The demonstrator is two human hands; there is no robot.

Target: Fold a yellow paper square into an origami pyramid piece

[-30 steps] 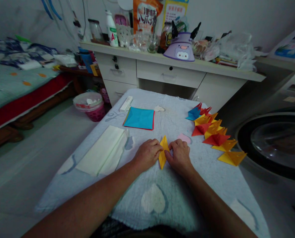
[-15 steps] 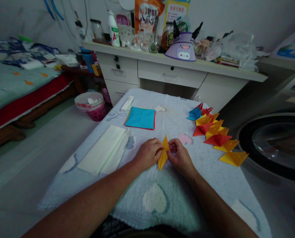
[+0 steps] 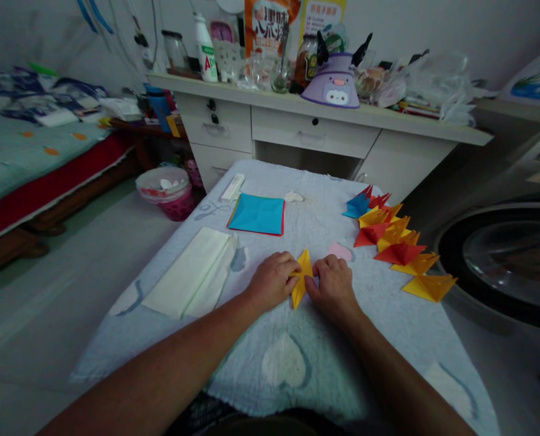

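Observation:
A folded yellow paper piece lies on the pale blue towel-covered table in front of me. My left hand presses its left side with curled fingers. My right hand pinches its right side, fingers closed on the paper. A stack of flat coloured paper sheets, blue on top, lies farther back. A row of finished folded pieces in blue, red and yellow runs along the table's right side.
A folded white cloth lies at the left of the table, a white stick-shaped object at the back left. Behind stands a cluttered white desk. A pink bin and a bed are left; a washing machine drum is right.
My hands shifted slightly on the yellow paper, the right hand lowering its fingers onto it. The view tilted a little. Nothing else moved.

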